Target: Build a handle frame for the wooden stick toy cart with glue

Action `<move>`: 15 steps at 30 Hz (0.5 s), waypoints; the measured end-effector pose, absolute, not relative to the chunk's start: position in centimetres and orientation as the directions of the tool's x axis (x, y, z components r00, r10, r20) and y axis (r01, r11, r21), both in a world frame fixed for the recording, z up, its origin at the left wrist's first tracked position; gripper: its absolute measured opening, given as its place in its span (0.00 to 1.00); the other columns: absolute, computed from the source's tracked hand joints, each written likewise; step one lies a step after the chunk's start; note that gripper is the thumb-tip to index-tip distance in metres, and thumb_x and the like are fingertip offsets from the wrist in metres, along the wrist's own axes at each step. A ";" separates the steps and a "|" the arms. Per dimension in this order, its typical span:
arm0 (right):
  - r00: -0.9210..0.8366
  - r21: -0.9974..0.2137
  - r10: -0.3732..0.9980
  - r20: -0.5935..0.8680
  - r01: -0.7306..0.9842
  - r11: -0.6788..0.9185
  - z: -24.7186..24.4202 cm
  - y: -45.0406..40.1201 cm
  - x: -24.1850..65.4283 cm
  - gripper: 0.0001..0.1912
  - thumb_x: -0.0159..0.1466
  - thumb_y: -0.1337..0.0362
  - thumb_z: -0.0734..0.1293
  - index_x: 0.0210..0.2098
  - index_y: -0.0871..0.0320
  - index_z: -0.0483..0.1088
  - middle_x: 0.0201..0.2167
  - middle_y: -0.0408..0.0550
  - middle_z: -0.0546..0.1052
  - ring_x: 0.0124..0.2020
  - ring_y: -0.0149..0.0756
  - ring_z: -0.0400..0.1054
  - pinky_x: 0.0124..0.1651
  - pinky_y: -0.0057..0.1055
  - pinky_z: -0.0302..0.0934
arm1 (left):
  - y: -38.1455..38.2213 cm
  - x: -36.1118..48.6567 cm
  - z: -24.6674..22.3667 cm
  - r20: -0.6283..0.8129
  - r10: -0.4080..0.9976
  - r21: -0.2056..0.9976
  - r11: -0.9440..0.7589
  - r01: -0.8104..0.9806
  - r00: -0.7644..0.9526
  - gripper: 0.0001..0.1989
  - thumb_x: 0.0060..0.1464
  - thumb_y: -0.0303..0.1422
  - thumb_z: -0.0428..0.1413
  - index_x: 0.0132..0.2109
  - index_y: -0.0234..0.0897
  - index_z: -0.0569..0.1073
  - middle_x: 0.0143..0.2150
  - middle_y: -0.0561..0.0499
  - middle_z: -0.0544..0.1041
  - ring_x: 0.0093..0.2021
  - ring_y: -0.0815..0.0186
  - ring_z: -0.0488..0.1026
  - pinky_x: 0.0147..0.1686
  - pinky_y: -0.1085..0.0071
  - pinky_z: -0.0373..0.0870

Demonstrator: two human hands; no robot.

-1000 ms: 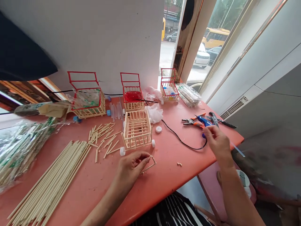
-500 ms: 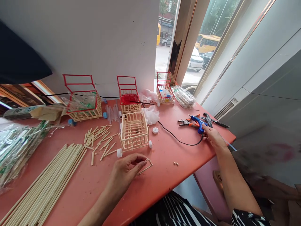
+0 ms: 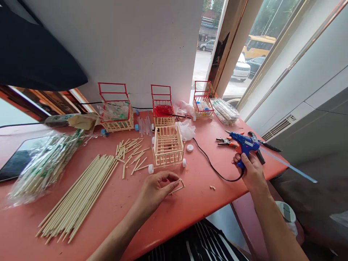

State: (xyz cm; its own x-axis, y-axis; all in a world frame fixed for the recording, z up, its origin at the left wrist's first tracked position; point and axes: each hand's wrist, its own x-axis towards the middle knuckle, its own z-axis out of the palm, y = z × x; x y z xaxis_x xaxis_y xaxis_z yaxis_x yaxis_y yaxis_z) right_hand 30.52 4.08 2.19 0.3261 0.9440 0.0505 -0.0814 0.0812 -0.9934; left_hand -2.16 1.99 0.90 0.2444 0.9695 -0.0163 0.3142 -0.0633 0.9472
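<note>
My left hand [image 3: 159,190] pinches a small frame of thin wooden sticks [image 3: 179,187] just above the table, near its front edge. Part of that frame is hidden behind the fingers. On the right, my right hand [image 3: 251,168] is wrapped round the handle of a blue hot glue gun [image 3: 246,143]. The gun's nozzle points to the upper left, and a long clear glue stick [image 3: 295,168] sticks out of its back. Beyond my left hand stands a small wooden stick cart [image 3: 168,148] with white bottle-cap wheels.
Cut stick pieces [image 3: 130,150] and long wooden sticks [image 3: 78,197] lie to the left, beside bagged sticks [image 3: 49,163]. Three red-trimmed carts [image 3: 160,117] line the wall. Pliers [image 3: 227,142] lie beyond the glue gun; its black cord [image 3: 208,157] crosses the table.
My right hand has lifted the glue gun off the table, nozzle turned to the left. My left hand keeps its pinch on the stick frame. The view has shifted left.
</note>
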 end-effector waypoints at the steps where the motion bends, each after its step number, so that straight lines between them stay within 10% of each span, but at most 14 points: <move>1: 0.289 -0.990 0.957 0.024 -0.123 0.062 2.2 3.8 29.6 0.20 0.57 0.47 0.76 0.34 0.53 0.68 0.28 0.41 0.66 0.30 0.33 0.66 0.37 0.32 0.71 | 2.0 -2.2 1.0 -0.027 0.970 0.949 -0.051 0.312 0.241 0.08 0.54 0.37 0.59 0.34 0.38 0.81 0.33 0.48 0.84 0.35 0.59 0.80 0.36 0.68 0.73; 15: -0.162 -0.999 0.987 0.011 -0.043 0.004 2.1 -0.4 24.6 0.16 0.67 0.49 0.68 0.46 0.54 0.73 0.48 0.56 0.78 0.27 0.33 0.67 0.34 0.37 0.67 | 1.6 -2.6 1.2 0.085 0.981 0.967 -0.123 0.223 0.174 0.06 0.55 0.34 0.60 0.35 0.38 0.81 0.34 0.48 0.82 0.37 0.60 0.80 0.38 0.68 0.76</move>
State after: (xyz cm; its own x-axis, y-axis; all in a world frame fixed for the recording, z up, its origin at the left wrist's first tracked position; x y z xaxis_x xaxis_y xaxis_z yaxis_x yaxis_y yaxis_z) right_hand 24.60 -0.40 2.11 -0.1622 0.9867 0.0108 -0.0433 0.0038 -0.9991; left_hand -2.64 1.55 1.20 0.1737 0.9811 0.0850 0.2232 -0.1233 0.9670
